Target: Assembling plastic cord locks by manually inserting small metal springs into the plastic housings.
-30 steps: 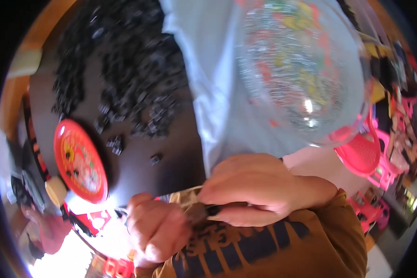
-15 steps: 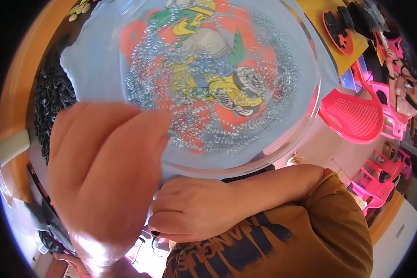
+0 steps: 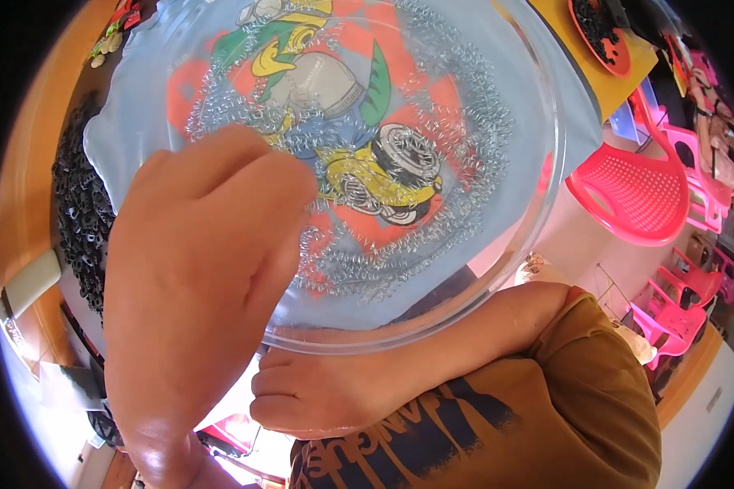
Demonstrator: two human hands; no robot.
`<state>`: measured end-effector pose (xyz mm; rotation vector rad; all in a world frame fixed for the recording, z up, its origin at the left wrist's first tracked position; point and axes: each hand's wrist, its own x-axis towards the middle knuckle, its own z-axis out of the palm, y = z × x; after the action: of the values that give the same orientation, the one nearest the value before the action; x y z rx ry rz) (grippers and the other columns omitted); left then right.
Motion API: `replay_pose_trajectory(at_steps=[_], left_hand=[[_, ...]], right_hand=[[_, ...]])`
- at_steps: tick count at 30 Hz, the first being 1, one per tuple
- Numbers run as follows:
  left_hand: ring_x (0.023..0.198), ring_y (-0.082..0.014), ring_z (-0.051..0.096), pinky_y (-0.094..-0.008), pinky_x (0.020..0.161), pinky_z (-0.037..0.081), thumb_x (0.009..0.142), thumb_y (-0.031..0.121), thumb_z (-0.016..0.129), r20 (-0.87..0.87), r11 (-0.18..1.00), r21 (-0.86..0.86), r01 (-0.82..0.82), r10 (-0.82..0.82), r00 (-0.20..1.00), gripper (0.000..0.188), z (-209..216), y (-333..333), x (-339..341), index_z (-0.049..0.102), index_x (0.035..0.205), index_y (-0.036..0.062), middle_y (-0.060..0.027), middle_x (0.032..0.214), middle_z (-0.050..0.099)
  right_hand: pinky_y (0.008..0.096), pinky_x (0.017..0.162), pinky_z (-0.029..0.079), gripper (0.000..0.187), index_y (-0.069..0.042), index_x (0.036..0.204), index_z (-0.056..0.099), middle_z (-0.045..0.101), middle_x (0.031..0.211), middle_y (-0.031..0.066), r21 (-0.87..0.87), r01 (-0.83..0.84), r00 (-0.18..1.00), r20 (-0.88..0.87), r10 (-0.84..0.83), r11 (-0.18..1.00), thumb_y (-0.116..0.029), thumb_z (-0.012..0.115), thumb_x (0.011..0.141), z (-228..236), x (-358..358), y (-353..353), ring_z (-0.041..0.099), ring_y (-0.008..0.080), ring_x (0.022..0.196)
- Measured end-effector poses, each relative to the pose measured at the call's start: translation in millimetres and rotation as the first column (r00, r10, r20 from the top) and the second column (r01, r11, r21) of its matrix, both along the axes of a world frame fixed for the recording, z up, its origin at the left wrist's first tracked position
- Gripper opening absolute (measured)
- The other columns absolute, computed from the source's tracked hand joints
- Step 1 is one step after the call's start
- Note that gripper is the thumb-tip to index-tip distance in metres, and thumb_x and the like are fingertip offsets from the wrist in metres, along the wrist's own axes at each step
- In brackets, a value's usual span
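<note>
A clear round tray with a raised rim bears many small silver coil springs. Through it shows a light blue cloth with a cartoon bird and yellow car print. My left hand is over the tray's left side, fingers curled down toward the springs; its fingertips are hidden, so I cannot tell what is in them. Just below the tray's near rim is my right hand, curled into a fist, its forearm crossing in from the right. Whatever it holds, if anything, is hidden.
A heap of small black parts lies left of the cloth. At the upper right, an orange plate of black pieces stands on a yellow surface. A pink chair is to the right, with more pink chairs and a person beyond.
My left hand has moved up and slightly right over the springs. The tray and the print have shifted down and left in view. My right hand has dropped slightly, still a fist.
</note>
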<state>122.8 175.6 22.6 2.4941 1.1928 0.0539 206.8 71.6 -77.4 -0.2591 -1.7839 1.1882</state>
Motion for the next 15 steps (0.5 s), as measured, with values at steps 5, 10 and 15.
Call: replay_pose_trajectory(at_steps=[5,10,15], left_hand=[[0.072,-0.0128,0.050,-0.0224,0.065,0.039,0.066,-0.015,0.058,0.314,0.946,-0.287,-0.153,0.244,0.917,0.025,2.3,-10.8,-7.2,0.055,0.084,0.0025,-0.0065,0.088,0.056],[0.070,-0.0126,0.049,-0.0227,0.064,0.038,0.062,-0.015,0.056,0.444,0.887,-0.441,-0.135,0.346,0.826,0.025,7.4,-21.3,-17.8,0.053,0.080,0.0023,-0.0070,0.083,0.053],[0.066,-0.0135,0.047,-0.0226,0.060,0.034,0.057,-0.011,0.056,0.678,0.967,-0.232,-0.107,0.240,0.695,0.022,-1.6,-43.5,-50.1,0.052,0.072,0.0043,-0.0093,0.074,0.053]], right_hand=[[0.0388,0.063,0.042,0.019,-0.005,0.078,0.050,0.050,0.074,0.0089,-0.013,0.049,0.999,-0.011,-0.049,0.999,-0.019,0.062,0.076,2.3,-1.2,0.2,0.052,0.0273,0.069],[0.0404,0.063,0.042,0.018,-0.005,0.076,0.050,0.050,0.073,0.0101,0.013,0.136,0.991,0.005,-0.136,0.991,-0.016,0.063,0.075,6.8,2.1,2.6,0.053,0.0289,0.068],[0.0398,0.061,0.044,0.015,-0.003,0.081,0.054,0.053,0.073,0.0093,-0.144,0.046,0.998,0.059,-0.038,0.988,-0.013,0.065,0.077,13.7,0.4,3.7,0.056,0.0295,0.069]])
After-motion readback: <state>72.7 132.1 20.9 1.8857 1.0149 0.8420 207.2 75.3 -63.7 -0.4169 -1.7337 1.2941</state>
